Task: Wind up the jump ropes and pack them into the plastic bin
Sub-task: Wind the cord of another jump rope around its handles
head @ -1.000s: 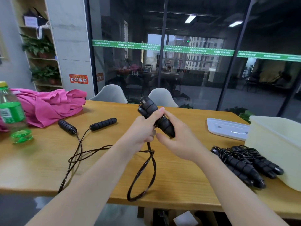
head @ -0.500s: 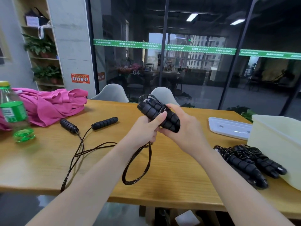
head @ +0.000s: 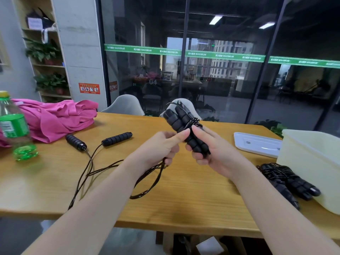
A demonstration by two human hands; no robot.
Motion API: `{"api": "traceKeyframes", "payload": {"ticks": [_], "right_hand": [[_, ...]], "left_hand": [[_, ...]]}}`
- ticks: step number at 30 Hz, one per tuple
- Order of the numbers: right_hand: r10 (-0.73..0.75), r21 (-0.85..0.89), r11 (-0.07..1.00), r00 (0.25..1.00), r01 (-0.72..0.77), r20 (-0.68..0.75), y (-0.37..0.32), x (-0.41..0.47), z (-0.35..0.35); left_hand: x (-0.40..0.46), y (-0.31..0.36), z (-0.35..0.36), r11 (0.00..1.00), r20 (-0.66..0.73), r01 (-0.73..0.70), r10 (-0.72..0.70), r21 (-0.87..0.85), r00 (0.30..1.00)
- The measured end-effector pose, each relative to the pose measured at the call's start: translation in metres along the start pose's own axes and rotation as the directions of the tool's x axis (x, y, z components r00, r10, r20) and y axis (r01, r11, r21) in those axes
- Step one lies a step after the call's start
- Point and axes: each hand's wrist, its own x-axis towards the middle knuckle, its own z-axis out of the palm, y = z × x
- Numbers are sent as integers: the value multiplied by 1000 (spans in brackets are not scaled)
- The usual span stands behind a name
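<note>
Handles [head: 185,129] of a black jump rope, paired side by side, are gripped in the right hand [head: 211,151] above the table [head: 184,208], cord wrapped round their middle. Left hand [head: 163,146] pinches the cord [head: 147,188], whose loop hangs toward the table. Right of the handles, wound ropes [head: 287,181] lie touching the bin [head: 312,162]. Left of the handles lies a loose rope [head: 103,144].

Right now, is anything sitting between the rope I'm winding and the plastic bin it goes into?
Nothing visible blocks the way: the handles are held above bare table. The wound ropes lie against the bin, below the rim.
</note>
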Motion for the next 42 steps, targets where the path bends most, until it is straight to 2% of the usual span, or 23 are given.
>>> {"api": "traceKeyframes", "payload": {"ticks": [2,3,4,6,7,8,10,11,12,14,16,18,21,23,25,27,30,32,33,35,40,41,42], "right_hand": [[-135,-234,966,984,106,-114,3,-1,-3],[-216,-376,915,965,148,-146,5,-2,-3],[-293,-526,832,944,176,-149,9,-2,-2],[-387,-804,575,916,153,-102,24,2,1],[-417,-890,442,905,117,-88,31,4,3],[-448,-938,338,890,83,-82,36,5,3],[-489,-968,240,871,71,-57,41,6,-1],[-477,-966,244,878,82,-46,41,5,-5],[-438,-950,295,898,100,-42,39,4,-10],[-283,-842,531,957,96,-70,31,1,-16],[-121,-623,782,987,31,-104,19,0,-22],[10,-348,937,999,-21,-34,12,0,-25],[82,-23,997,989,-80,125,17,-3,-22],[17,6,1000,993,-18,118,23,-4,-21],[-72,-122,989,996,79,59,25,-3,-23],[-182,-358,919,983,166,-9,24,0,-25],[-367,-665,706,929,242,-52,33,3,-19],[-453,-838,511,888,190,-75,45,5,-11],[-485,-889,431,871,157,-82,50,5,-6],[-526,-928,354,845,113,-98,57,6,-1],[-485,-981,191,868,-19,-111,53,0,4],[-476,-982,189,875,-4,-95,52,-2,4],[-457,-971,237,886,36,-79,48,-5,4]], "left_hand": [[-1,5,1,993,-33,115,-114,19,993],[-2,8,3,987,-32,159,-159,16,987],[-2,11,5,982,-33,185,-184,27,982],[-1,12,13,978,-81,188,-181,95,980],[0,11,17,979,-104,176,-165,103,981],[1,9,20,985,-103,153,-145,75,984],[4,3,23,993,-53,104,-108,-62,993],[4,-1,22,985,-32,99,-104,-139,994],[3,-3,21,972,-13,105,-110,-211,994],[2,-9,16,935,40,124,-118,-333,992],[4,-14,11,902,104,116,-80,-416,991],[4,-14,10,880,142,96,-33,-466,989],[1,-7,12,895,176,71,9,-441,984],[-2,-1,11,902,194,101,-20,-420,981],[-3,3,9,926,155,139,-89,-352,984],[-1,3,7,949,76,184,-170,-257,983],[1,1,10,938,1,257,-264,-234,964],[4,0,18,935,-81,250,-277,-253,957],[5,-1,23,939,-124,227,-266,-259,956],[6,-4,31,951,-186,183,-233,-249,955],[5,-6,40,984,-247,134,-160,-118,956],[5,-6,40,987,-254,124,-147,-107,956],[5,-6,39,989,-252,111,-133,-100,958]]}}
